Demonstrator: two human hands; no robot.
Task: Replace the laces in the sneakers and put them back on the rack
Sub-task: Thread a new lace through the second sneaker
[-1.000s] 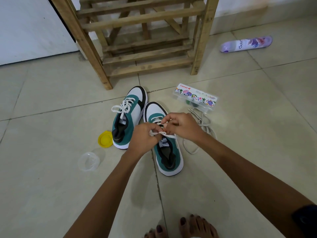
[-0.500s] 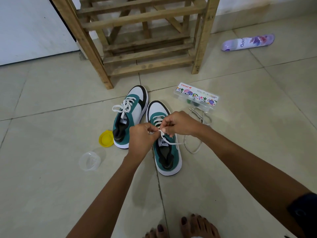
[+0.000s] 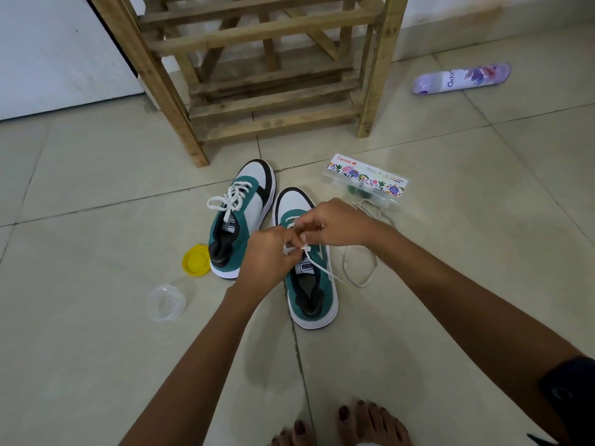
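Both our hands, left hand [image 3: 269, 252] and right hand [image 3: 335, 225], pinch the white lace [image 3: 317, 268] over the right sneaker [image 3: 309, 284] on the floor, loops drawn tighter than a moment ago, so this bow nears done; its laced mate [image 3: 240, 217] and the wooden rack [image 3: 270, 75] wait beyond.

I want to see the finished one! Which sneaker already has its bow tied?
The left sneaker, beside the yellow lid: its white laces end in a bow. The right sneaker is under both hands, its lace still loose.

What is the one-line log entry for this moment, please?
phase: tying | left hand and right hand: pinch white lace | right sneaker: floor | left sneaker: laced | rack: no shoes
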